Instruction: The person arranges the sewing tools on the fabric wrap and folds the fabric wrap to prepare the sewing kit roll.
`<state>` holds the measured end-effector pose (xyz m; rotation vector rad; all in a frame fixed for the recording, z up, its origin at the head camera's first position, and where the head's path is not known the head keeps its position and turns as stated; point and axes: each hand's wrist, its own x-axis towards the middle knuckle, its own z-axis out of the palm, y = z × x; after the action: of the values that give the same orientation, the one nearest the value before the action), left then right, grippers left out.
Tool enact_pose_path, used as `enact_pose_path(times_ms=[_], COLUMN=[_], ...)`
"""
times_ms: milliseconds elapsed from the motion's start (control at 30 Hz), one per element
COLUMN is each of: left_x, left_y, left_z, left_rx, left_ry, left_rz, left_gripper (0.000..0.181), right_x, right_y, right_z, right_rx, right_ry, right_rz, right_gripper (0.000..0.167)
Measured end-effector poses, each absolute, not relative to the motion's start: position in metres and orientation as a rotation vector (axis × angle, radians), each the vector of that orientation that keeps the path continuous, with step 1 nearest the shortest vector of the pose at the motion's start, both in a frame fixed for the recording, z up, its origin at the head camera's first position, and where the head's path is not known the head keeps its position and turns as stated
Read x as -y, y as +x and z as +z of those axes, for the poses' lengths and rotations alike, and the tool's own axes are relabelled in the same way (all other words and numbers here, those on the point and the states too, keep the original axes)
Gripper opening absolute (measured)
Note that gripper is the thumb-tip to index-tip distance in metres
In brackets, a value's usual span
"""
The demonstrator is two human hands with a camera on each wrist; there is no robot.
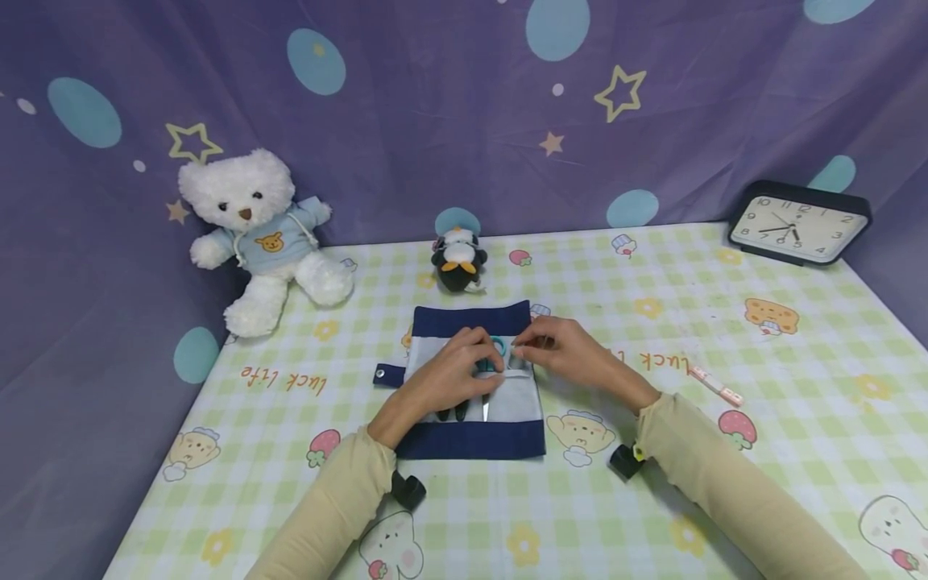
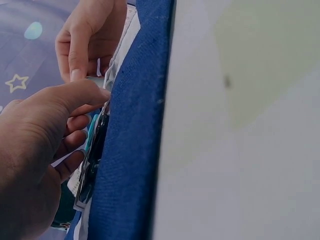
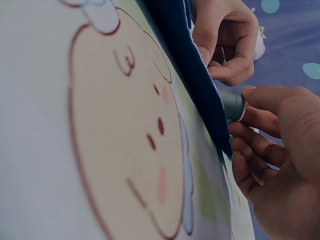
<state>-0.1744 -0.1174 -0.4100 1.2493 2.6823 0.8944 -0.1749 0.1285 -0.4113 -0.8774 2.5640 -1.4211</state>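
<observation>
A navy and pale grey fabric pouch point(image 1: 471, 441) lies unfolded on the table. Teal-handled scissors point(image 1: 499, 345) sit in it, with a pointed metal blade point(image 1: 486, 407) and black tool ends point(image 1: 461, 411) showing lower down. My left hand point(image 1: 464, 366) pinches the edge of the pouch's pocket point(image 1: 516, 373) between thumb and finger, its other fingers bent behind. At the pocket's right end, my right hand point(image 1: 561, 350) holds a grey-green thread spool point(image 3: 234, 105) by thumb and fingers. The spool's inner end is hidden behind the fabric in the right wrist view.
A snap strap point(image 1: 388, 374) sticks out left of the pouch. Behind it stands a penguin plush point(image 1: 458, 262); a white teddy bear point(image 1: 264, 242) sits back left. A black clock point(image 1: 797, 224) stands back right, and a small pink-and-white strip point(image 1: 716, 385) lies right of my right hand.
</observation>
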Motion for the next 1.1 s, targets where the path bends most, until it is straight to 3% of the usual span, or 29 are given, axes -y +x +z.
enact_pose_path(times_ms=[1100], left_x=[0.1182], left_y=[-0.1745], left_z=[-0.4108], left_rx=[-2.676], left_ry=[1.309], left_rz=[0.906], left_gripper=[0.006], right_x=[-0.1270], right_y=[-0.1835], right_z=[-0.4173], right_rx=[-2.507], right_ry=[-1.055], right_rz=[-1.396], right_gripper=[0.017])
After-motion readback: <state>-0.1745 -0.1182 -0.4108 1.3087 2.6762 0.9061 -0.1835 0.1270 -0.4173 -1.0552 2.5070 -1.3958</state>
